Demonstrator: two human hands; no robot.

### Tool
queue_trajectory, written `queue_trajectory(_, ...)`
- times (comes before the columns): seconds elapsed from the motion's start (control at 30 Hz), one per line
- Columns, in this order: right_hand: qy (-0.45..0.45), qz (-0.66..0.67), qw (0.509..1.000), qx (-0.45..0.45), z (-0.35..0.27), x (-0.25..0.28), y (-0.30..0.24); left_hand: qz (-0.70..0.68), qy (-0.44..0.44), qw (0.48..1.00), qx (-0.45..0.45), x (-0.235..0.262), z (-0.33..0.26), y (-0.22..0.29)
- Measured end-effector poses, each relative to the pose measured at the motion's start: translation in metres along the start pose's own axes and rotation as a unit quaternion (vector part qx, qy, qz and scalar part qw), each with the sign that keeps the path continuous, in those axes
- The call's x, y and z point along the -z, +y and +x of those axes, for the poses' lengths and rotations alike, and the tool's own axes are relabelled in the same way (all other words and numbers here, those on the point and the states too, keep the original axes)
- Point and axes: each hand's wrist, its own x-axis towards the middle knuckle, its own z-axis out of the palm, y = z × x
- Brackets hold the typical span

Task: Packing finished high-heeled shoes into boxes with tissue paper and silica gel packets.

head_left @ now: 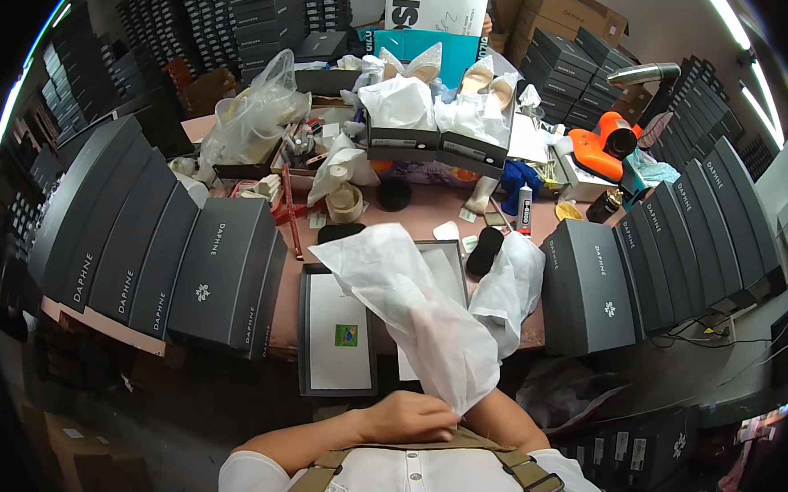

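Note:
A white translucent dust bag stretches from near my chest out over the pink table. At its near edge the fingers of my left hand are pinched together on the fabric. My right forearm runs into the bag; the hand shows only as a faint pinkish shape through the cloth, so its fingers and anything in them are hidden. A second white bag, bulging, lies just to the right. Below the raised bag is a shallow dark grey box part with a white inside and a small green sticker.
Grey shoeboxes stand on the left and right. Ahead, open boxes hold sparkly shoes and white paper. A glue tube, tape roll, black brush and orange heat tool lie around.

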Motion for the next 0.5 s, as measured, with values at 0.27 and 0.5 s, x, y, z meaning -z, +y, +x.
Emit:
queue_trajectory(0.27,-0.137,-0.788,0.594,0.080,-0.010,0.020,0.050,-0.535,0.549,0.514,0.385,0.054,-0.034,-0.048)
queue_trajectory(0.5,-0.005,0.019,0.974,-0.226,-0.071,-0.008,0.005,-0.301,0.623,0.650,0.314,0.066,-0.012,-0.043)
